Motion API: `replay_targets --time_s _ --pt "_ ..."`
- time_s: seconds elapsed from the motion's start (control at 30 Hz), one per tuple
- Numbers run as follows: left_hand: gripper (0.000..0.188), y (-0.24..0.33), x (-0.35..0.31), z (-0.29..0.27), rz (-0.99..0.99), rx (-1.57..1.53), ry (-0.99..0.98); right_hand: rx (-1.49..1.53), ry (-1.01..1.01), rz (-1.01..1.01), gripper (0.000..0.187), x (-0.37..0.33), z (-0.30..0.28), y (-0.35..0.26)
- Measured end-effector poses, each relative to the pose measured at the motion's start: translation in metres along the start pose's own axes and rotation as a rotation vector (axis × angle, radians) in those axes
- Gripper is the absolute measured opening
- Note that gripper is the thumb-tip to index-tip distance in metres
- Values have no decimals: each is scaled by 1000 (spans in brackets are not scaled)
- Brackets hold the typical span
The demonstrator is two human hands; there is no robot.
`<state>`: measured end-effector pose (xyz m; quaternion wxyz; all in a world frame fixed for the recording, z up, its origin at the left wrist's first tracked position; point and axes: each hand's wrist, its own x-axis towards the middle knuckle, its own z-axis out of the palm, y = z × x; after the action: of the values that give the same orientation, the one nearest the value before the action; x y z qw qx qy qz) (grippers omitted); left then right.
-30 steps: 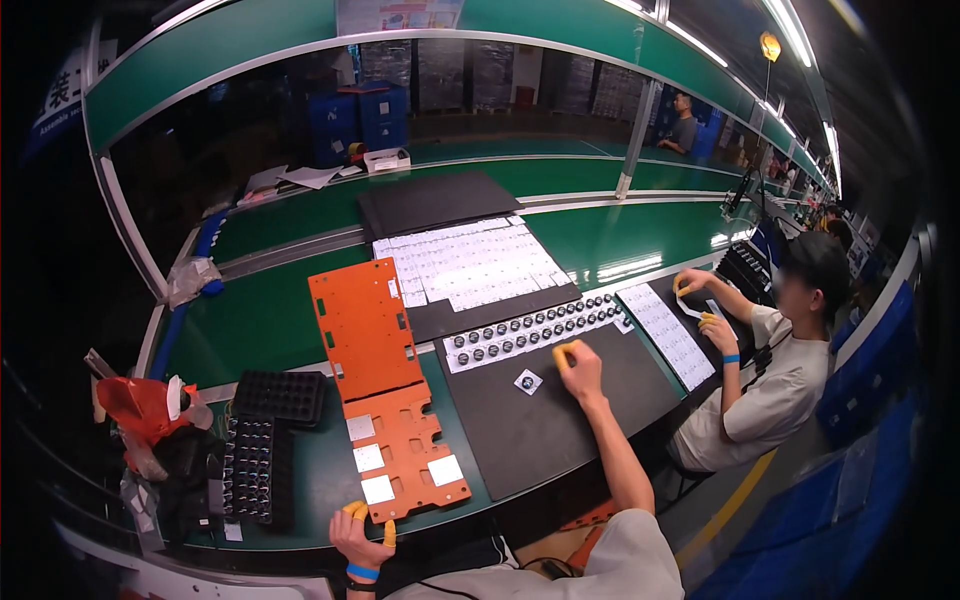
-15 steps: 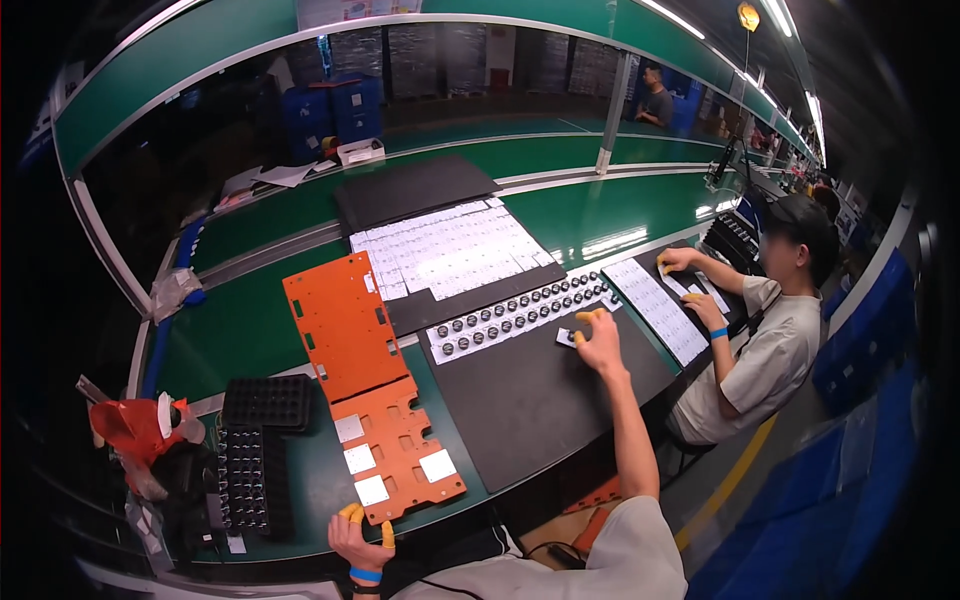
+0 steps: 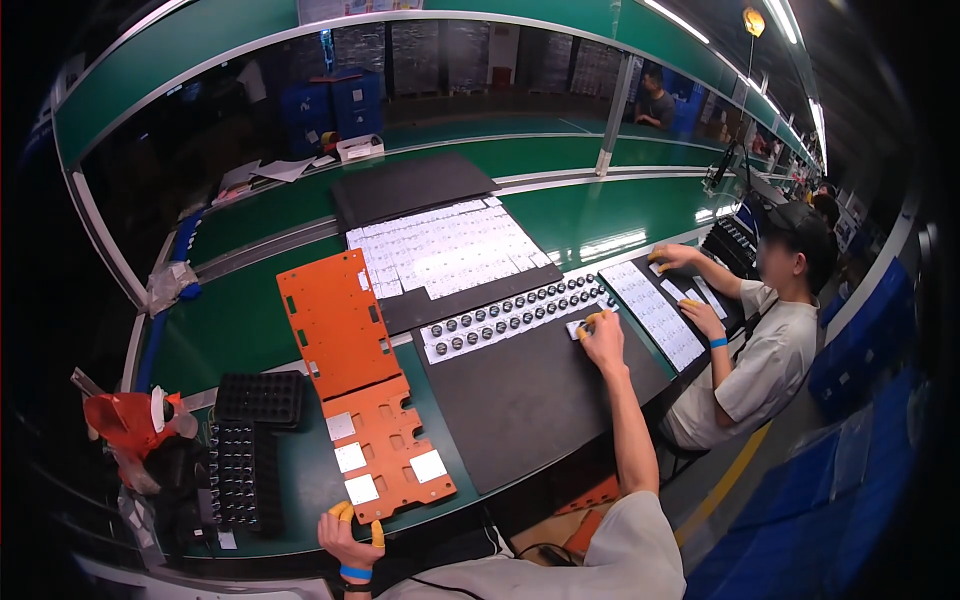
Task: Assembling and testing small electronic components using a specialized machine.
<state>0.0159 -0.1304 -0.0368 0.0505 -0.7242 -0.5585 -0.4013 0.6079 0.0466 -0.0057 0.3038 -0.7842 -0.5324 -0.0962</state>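
1. Two rows of black round parts on white cards [image 3: 515,323] run along the far edge of a dark grey flat mat [image 3: 520,420], on a green worktop [image 3: 300,470].
2. Right hand [image 3: 603,343], yellow finger cots on: over the mat just below the rows' right end. Fingers bent nearly together at a small white card [image 3: 574,328] poking out to their left. Actual pinch or mere touch: can't tell.
3. Left hand [image 3: 350,540], cots too, at the bench's front edge: thumb and fingers spread apart, nothing seen between them. Contact with the orange plate: can't tell.
4. Orange two-panel slotted plate [image 3: 330,320] lies left of the mat; four white squares on its near panel.
5. Left of that: black plastic pocket tray [image 3: 260,395], second black tray filled with round parts [image 3: 235,475], crumpled red plastic bag [image 3: 120,420].
6. Behind the rows: white printed card sheets [image 3: 460,250] on dark board; glossy green belt surface [image 3: 640,210] beyond.
7. Right side: seated co-worker in dark cap [image 3: 800,235], both hands over white strips.
8. Room: dim, blue crates [image 3: 355,105] at back, standing person [image 3: 655,100], tube lights [image 3: 815,120] upper right.
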Motion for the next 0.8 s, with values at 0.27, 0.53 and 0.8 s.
replay_targets --time_s 0.27,0.53,0.8 --pt "50 1 -1 -2 -30 0 -17 -91 122 115 29 29 6 51" --pt "52 0 3 -1 -27 1 -23 -130 72 98 28 46 18 60" --pt "51 2 4 1 -25 1 -28 -125 108 87 27 52 26 65"
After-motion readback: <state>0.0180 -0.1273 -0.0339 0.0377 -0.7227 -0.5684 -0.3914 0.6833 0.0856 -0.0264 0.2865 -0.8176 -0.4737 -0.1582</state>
